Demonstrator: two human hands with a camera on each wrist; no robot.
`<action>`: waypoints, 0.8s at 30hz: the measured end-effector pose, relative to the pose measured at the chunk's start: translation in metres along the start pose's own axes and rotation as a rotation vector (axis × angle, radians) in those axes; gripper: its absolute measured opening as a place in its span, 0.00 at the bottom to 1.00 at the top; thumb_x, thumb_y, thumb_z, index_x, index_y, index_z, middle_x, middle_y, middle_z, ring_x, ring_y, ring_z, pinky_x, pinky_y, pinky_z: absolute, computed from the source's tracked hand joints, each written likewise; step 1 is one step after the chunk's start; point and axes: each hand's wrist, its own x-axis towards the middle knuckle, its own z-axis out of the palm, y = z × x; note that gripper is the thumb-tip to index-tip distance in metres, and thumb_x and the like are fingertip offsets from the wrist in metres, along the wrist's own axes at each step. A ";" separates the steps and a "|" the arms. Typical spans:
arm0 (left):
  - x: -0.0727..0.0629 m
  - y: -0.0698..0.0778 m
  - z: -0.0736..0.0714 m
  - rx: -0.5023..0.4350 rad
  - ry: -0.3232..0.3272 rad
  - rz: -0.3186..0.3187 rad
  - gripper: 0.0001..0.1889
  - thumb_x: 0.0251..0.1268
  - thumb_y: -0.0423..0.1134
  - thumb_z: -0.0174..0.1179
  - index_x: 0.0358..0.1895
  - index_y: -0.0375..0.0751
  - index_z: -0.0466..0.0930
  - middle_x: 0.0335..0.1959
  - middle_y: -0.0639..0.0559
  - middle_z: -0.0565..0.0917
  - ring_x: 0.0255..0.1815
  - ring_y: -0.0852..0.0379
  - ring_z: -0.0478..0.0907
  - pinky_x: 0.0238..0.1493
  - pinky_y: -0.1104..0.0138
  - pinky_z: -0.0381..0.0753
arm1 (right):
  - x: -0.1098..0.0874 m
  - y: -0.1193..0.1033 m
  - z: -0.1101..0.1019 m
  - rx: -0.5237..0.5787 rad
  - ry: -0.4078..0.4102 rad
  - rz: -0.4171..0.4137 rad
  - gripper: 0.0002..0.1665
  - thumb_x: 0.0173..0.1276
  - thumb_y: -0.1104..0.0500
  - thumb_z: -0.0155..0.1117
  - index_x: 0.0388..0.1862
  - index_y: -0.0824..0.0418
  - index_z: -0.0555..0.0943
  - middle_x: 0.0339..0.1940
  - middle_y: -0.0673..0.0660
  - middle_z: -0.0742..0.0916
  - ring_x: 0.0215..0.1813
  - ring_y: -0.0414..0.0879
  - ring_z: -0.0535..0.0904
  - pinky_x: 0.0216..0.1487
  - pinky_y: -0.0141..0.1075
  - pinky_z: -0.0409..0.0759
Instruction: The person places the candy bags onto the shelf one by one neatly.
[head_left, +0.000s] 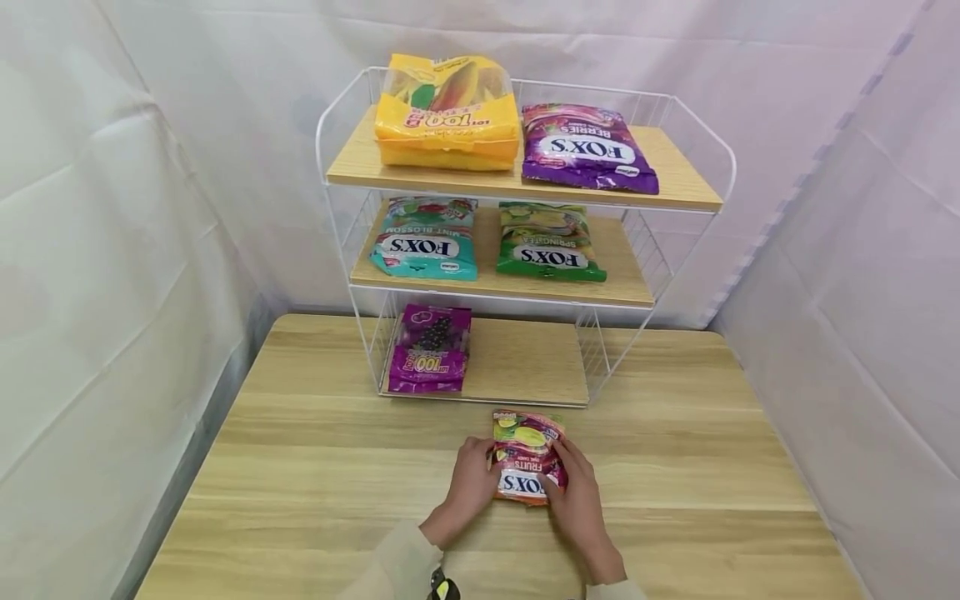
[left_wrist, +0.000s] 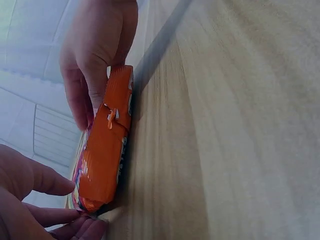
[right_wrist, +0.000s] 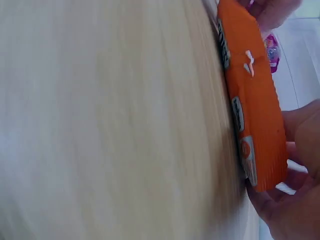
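Observation:
A red and orange Fox's Fruits candy bag [head_left: 527,450] lies on the table in front of the shelf rack, its lettering upside down in the head view. My left hand [head_left: 472,479] grips its left side, and my right hand [head_left: 579,500] holds the right side with the thumb over the front. In the left wrist view, the bag's orange end [left_wrist: 102,160] faces the camera, close to the wood, with left fingertips at its lower corner. The right wrist view shows that orange end [right_wrist: 260,110] too, with right fingers reaching partly beneath the bag; their tips are hidden.
Behind the bag stands a white wire rack with wooden shelves [head_left: 532,350]. A purple grape candy bag [head_left: 431,350] is low left; mint [head_left: 427,237] and green [head_left: 550,242] bags lie mid-level. Yellow [head_left: 447,112] and purple Berries [head_left: 587,150] bags are on top.

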 end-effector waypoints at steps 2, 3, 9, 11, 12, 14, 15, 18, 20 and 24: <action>-0.002 -0.001 0.002 -0.012 0.015 0.012 0.18 0.56 0.25 0.62 0.51 0.21 0.77 0.42 0.38 0.77 0.44 0.46 0.74 0.46 0.55 0.78 | -0.001 0.000 -0.002 0.043 0.016 0.064 0.36 0.60 0.63 0.70 0.67 0.69 0.69 0.67 0.68 0.70 0.68 0.64 0.64 0.66 0.55 0.63; -0.003 -0.001 0.003 -0.020 0.021 0.017 0.18 0.56 0.25 0.62 0.51 0.21 0.77 0.44 0.37 0.77 0.46 0.45 0.74 0.48 0.54 0.77 | -0.002 -0.001 -0.003 0.064 0.021 0.096 0.36 0.61 0.63 0.70 0.67 0.69 0.69 0.67 0.68 0.71 0.67 0.64 0.64 0.66 0.54 0.64; -0.008 -0.001 0.006 -0.073 0.036 0.007 0.22 0.58 0.23 0.59 0.57 0.21 0.72 0.55 0.35 0.74 0.58 0.39 0.71 0.60 0.51 0.71 | -0.004 -0.008 -0.011 0.184 0.016 0.259 0.31 0.65 0.64 0.64 0.67 0.68 0.69 0.62 0.69 0.75 0.61 0.61 0.74 0.57 0.46 0.76; -0.010 -0.001 0.007 -0.129 0.044 -0.006 0.23 0.58 0.22 0.58 0.58 0.21 0.71 0.56 0.34 0.74 0.59 0.39 0.71 0.60 0.52 0.72 | -0.004 -0.009 -0.013 0.193 0.016 0.284 0.29 0.66 0.64 0.64 0.65 0.70 0.70 0.60 0.70 0.77 0.57 0.60 0.77 0.52 0.43 0.79; -0.011 -0.001 0.008 -0.161 0.053 -0.009 0.23 0.57 0.21 0.58 0.58 0.21 0.71 0.56 0.34 0.74 0.59 0.38 0.71 0.57 0.52 0.74 | -0.004 -0.009 -0.014 0.184 0.019 0.291 0.28 0.66 0.64 0.64 0.64 0.70 0.72 0.58 0.70 0.79 0.55 0.59 0.79 0.50 0.42 0.80; -0.013 -0.002 0.010 -0.218 0.068 -0.022 0.23 0.57 0.21 0.58 0.59 0.22 0.71 0.56 0.34 0.75 0.58 0.39 0.72 0.53 0.54 0.77 | -0.004 -0.009 -0.014 0.170 0.028 0.285 0.26 0.66 0.63 0.64 0.61 0.72 0.74 0.54 0.70 0.81 0.52 0.58 0.81 0.47 0.41 0.82; -0.015 -0.003 0.011 -0.232 0.069 -0.024 0.24 0.57 0.21 0.58 0.59 0.23 0.71 0.56 0.35 0.75 0.58 0.40 0.72 0.53 0.55 0.78 | -0.003 -0.010 -0.013 0.163 0.033 0.283 0.25 0.66 0.63 0.64 0.59 0.73 0.75 0.52 0.70 0.82 0.50 0.57 0.81 0.46 0.42 0.82; -0.018 -0.005 0.013 -0.234 0.052 -0.003 0.25 0.58 0.21 0.57 0.61 0.23 0.69 0.57 0.35 0.75 0.59 0.41 0.72 0.55 0.55 0.76 | -0.002 -0.010 -0.012 0.132 0.037 0.274 0.24 0.66 0.61 0.65 0.57 0.73 0.76 0.51 0.68 0.83 0.48 0.55 0.82 0.45 0.43 0.82; -0.020 -0.006 0.014 -0.225 0.034 0.009 0.26 0.59 0.22 0.57 0.63 0.23 0.68 0.59 0.36 0.74 0.62 0.42 0.70 0.60 0.54 0.71 | -0.001 -0.010 -0.011 0.130 0.037 0.264 0.24 0.65 0.61 0.66 0.57 0.73 0.77 0.50 0.68 0.83 0.48 0.55 0.82 0.45 0.43 0.82; -0.020 -0.006 0.014 -0.236 0.036 0.021 0.26 0.58 0.22 0.58 0.63 0.23 0.68 0.60 0.36 0.74 0.62 0.42 0.70 0.62 0.54 0.69 | 0.000 -0.014 -0.008 0.153 0.044 0.228 0.25 0.64 0.62 0.67 0.56 0.75 0.76 0.49 0.70 0.82 0.48 0.58 0.82 0.45 0.43 0.82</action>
